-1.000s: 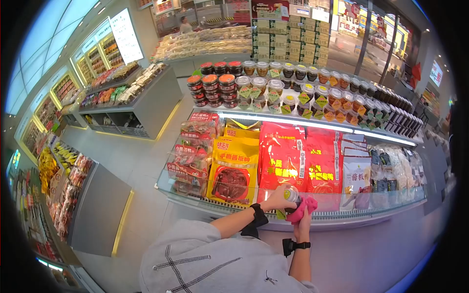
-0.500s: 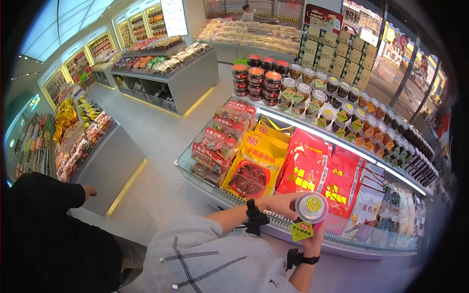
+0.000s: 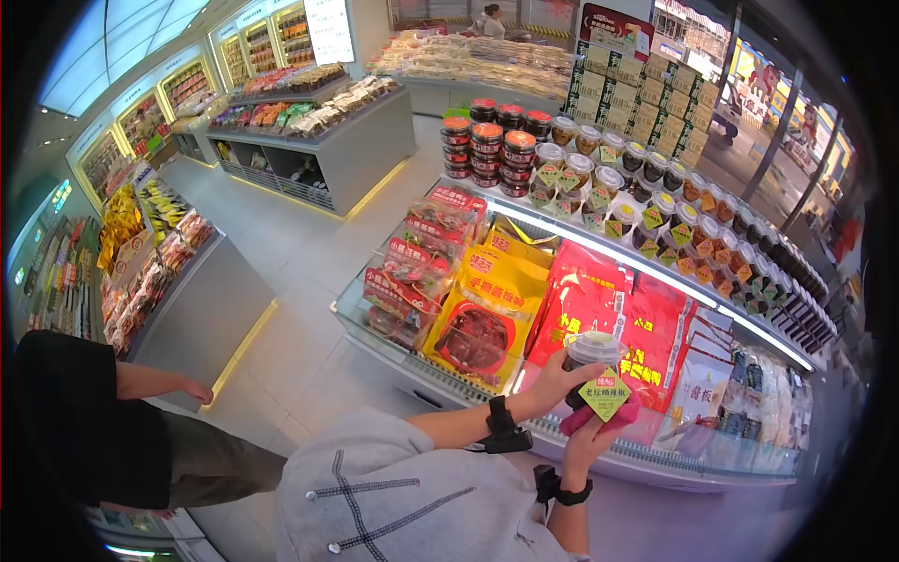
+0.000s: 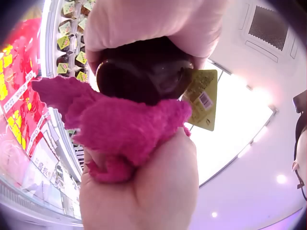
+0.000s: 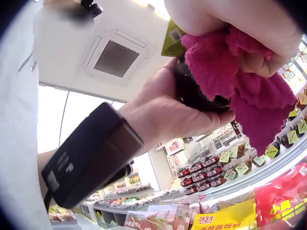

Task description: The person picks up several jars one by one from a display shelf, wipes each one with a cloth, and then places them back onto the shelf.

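My left hand (image 3: 551,386) grips a dark-filled cup (image 3: 594,347) with a clear lid, and a green diamond tag (image 3: 605,393) hangs on its side. Beneath the cup, my right hand (image 3: 586,442) holds a pink cloth (image 3: 622,413). In the left wrist view the cloth (image 4: 120,124) lies against the base of the cup (image 4: 139,76), between the left hand (image 4: 153,24) above and the right hand (image 4: 144,191) below. The right wrist view shows right-hand fingers (image 5: 271,62) curled into the cloth (image 5: 261,108); the left hand (image 5: 168,108) wraps the cup's side.
A glass-edged case (image 3: 403,354) holds yellow bags (image 3: 482,314), red bags (image 3: 582,290) and pale packs. Rows of similar cups (image 3: 655,211) and orange-lidded jars (image 3: 487,140) stand on the shelf behind. A person in black (image 3: 75,412) is at the left, near a grey display (image 3: 201,314).
The view has turned left, and a person in black has appeared there. Both hands raised the cup and cloth; since then the lid has tipped away and the tag faces the head view.
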A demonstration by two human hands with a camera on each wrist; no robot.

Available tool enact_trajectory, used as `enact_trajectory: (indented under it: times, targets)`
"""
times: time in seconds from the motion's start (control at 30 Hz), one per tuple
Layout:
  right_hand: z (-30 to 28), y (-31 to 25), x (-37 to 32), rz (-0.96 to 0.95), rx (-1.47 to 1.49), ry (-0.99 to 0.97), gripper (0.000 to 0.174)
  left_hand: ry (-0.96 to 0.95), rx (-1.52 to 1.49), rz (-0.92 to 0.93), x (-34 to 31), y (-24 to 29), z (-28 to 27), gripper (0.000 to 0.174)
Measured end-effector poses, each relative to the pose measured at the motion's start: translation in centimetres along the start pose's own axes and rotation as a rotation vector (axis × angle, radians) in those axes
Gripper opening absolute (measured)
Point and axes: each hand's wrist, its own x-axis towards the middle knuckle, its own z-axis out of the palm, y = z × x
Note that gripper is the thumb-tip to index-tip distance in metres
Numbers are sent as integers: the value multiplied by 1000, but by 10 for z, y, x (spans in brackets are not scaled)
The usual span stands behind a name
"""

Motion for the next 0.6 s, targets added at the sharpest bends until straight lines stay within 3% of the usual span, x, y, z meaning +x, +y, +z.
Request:
enact_trajectory:
  times: [0.17,0.27,0.37,0.4,0.5,0.53,0.6]
  targets:
    - [-16,43,23,-347,-167,114,41,-29,37,-14,-3,2,8,50]
    - [-26,28,30,216,388,134,42,-55,47,15,-7,-2,12,52]
    - [-28,42,23,84,250,73,42,-36,51,26,-9,-5,12,51]
    - [-20,29,20,175,274,126,39,-13,54,12,-7,-7,9,50]
    - [-4,22,4,-88,-59,112,35,99,-85,-14,-3,3,15,38]
    - [10,-10,0,-144,-50,135,35,106,-83,-15,-2,4,13,37]
    - [10,-19,-1,-237,-142,150,28,111,-113,-24,-3,4,15,39]
